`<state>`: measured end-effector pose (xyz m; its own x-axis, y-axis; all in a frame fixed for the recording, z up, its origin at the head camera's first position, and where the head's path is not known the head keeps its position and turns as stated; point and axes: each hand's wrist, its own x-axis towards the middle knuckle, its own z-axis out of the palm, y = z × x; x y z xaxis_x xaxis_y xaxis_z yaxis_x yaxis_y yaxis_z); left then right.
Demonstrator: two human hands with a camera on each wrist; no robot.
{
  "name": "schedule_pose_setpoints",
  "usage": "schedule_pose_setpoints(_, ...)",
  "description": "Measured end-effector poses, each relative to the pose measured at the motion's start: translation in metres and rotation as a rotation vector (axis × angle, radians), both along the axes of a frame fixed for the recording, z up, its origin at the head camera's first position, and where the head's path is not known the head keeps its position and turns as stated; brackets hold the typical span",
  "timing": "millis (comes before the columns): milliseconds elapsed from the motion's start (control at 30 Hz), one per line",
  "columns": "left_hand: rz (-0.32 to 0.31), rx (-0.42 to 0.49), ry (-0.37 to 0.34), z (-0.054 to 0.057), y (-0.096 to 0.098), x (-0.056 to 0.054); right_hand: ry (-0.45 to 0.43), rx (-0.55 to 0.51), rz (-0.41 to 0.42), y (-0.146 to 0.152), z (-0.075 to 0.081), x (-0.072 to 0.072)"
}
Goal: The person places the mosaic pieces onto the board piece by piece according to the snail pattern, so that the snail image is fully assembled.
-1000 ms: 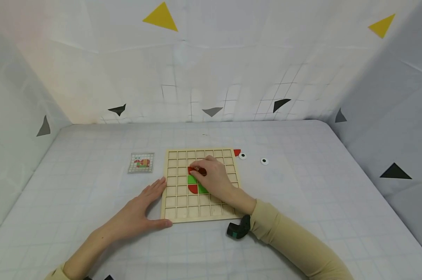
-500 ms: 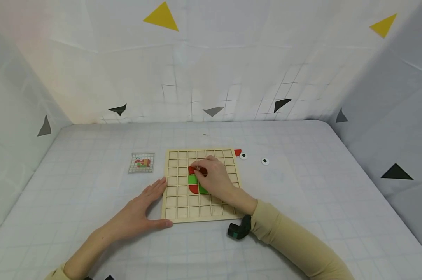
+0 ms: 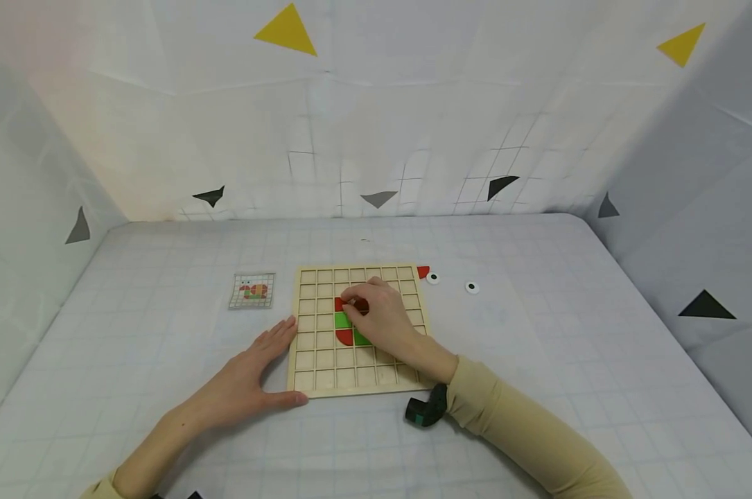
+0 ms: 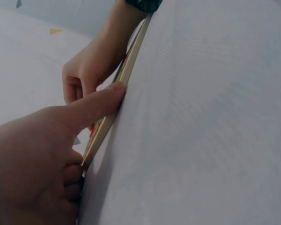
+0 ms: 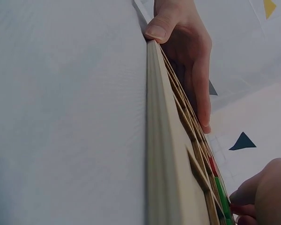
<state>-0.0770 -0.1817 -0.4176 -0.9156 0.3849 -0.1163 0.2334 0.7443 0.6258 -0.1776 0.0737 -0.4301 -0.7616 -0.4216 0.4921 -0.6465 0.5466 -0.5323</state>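
A wooden grid board (image 3: 326,378) lies on the table. My left hand (image 3: 245,381) steadies it, fingers spread along its left edge and thumb at the near left corner. My right hand (image 3: 382,315) is over the middle, thumb and index finger pinching a small red tile (image 3: 361,305) mostly covered by the hand. Beside the fingertips, another red tile (image 3: 339,303) shows in a cell. Below it are a green tile (image 3: 342,320), a red rounded tile (image 3: 344,337) and a second green tile (image 3: 361,337). In the right wrist view, the right fingertips (image 5: 239,201) are close to the tiles.
A picture card (image 3: 252,291) with a coloured figure on a grid lies left of the board. By the board's far right corner are a red quarter-round tile (image 3: 422,272) and an eye disc (image 3: 433,278). Another eye disc (image 3: 472,287) lies further right.
The right fingertips have shifted very slightly to the right, and a little more of the red tile beside them shows. The left hand and board stay where they were.
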Motion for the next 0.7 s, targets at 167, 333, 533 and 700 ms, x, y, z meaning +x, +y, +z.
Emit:
schedule_pose_setpoints(167,0.003,-0.003,-0.005,0.000,0.001,0.000,-0.024,0.004,-0.014,0.003,0.009,0.000)
schedule_pose_setpoints(333,0.003,-0.004,-0.007,0.001,0.002,0.000,-0.070,-0.048,-0.063,0.026,0.025,-0.008)
schedule_pose_setpoints(533,0.004,-0.008,-0.004,0.002,0.002,-0.001,-0.097,-0.081,-0.193,0.075,0.028,-0.025)
schedule_pose_setpoints(700,0.009,-0.011,-0.005,0.002,0.002,0.000,-0.134,-0.074,-0.315,0.110,0.018,-0.030)
